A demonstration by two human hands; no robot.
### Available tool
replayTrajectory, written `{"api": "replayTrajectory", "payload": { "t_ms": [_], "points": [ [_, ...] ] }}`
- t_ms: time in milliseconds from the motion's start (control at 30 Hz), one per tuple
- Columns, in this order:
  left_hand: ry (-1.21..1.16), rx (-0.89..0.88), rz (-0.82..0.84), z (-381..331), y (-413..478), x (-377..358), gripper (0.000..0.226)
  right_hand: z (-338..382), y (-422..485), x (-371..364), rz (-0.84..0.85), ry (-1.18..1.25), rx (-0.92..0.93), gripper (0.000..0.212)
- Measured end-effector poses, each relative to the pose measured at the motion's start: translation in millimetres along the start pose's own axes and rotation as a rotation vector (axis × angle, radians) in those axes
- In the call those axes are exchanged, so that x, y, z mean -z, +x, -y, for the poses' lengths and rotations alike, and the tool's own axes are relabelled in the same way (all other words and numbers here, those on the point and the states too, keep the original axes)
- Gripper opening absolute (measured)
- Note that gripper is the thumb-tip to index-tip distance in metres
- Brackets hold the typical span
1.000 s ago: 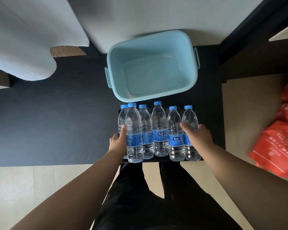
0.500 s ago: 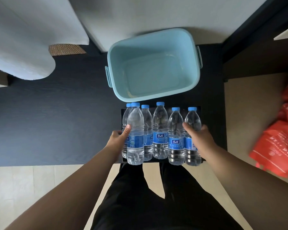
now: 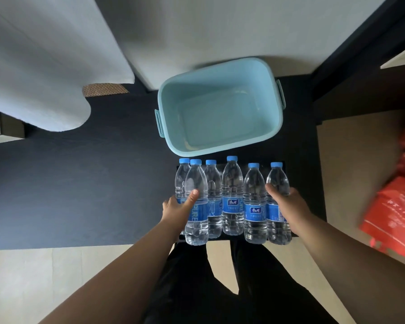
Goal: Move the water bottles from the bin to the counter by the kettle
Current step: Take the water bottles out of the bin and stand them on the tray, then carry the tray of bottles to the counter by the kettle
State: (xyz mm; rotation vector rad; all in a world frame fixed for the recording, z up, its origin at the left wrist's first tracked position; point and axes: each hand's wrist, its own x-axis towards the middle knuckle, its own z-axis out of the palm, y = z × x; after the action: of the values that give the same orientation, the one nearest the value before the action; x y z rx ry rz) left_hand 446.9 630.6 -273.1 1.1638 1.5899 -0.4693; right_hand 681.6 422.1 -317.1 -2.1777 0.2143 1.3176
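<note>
Both hands on the row of six water bottles [image 3: 232,199]
The bottles stand upright on the dark counter [image 3: 80,183], just in front of the blue bin [image 3: 173,113]. The left hand [image 3: 175,206] grips the front-left bottle [image 3: 197,178], thumb across it; the right hand [image 3: 288,204] seemingly wraps the rightmost bottle [image 3: 277,181], its fingers hidden

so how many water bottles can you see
6 water bottles, upright in a row before the bin; left hand holds the left end, right hand the rightmost. None look hidden.
</note>
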Motion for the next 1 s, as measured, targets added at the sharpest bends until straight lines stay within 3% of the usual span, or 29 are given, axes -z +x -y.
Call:
{"api": "replayTrajectory", "payload": {
  "t_ms": [100, 233, 367, 567, 700, 833, 1000],
  "points": [
    [-0.055, 0.009, 0.010, -2, -5, -6, 0.167, 0, 3, -1, 0.052, 0.038, 0.007, 0.069],
    [-0.190, 0.052, 0.039, -4, -3, -6, 0.168, 0, 8, 7, 0.122, 0.122, -0.054, 0.091],
    [-0.318, 0.091, 0.076, -3, 6, -4, 0.171, 0, 12, 15, 0.192, 0.223, -0.085, 0.095],
    [-0.306, 0.022, 0.172, 6, 13, 0, 0.149, -1, 8, 18, 0.192, 0.245, -0.035, 0.088],
    [-0.347, -0.042, 0.214, 8, -5, 3, 0.123, 3, 3, 24, 0.158, 0.189, -0.021, 0.073],
    [-0.417, -0.064, 0.241, 13, -21, 3, 0.132, 9, -11, 31, 0.161, 0.163, -0.006, 0.074],
    [-0.485, -0.077, 0.219, 16, -43, 11, 0.139, 31, -39, 39, 0.210, 0.124, 0.046, 0.090]
  ]
}}
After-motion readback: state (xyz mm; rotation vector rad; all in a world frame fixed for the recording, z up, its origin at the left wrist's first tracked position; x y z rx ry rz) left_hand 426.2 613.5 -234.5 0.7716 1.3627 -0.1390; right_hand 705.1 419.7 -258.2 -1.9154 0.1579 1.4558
